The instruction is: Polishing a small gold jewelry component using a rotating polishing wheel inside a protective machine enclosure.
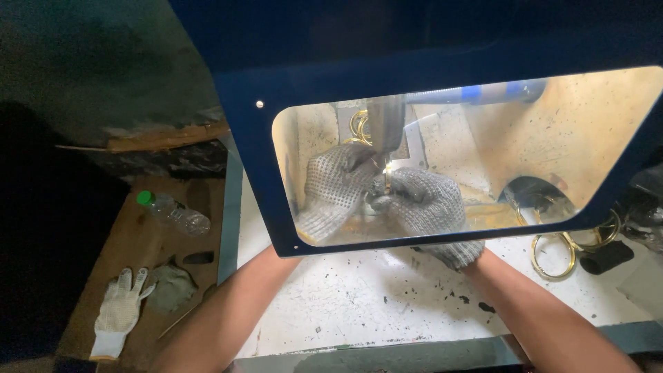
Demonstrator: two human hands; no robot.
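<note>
ring (pixel 387 181) sits pinched between both gloved hands under the tool head (pixel 384 131), behind the window (pixel 608 138). left hand (pixel 336 188) and right hand (pixel 423 202) each grip closed on it. advise steady support, fingers below the tool.

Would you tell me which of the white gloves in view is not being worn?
The white dotted glove lying flat on the brown board at lower left, beside a grey rag. The left hand and right hand wear theirs behind the shield window.
</note>
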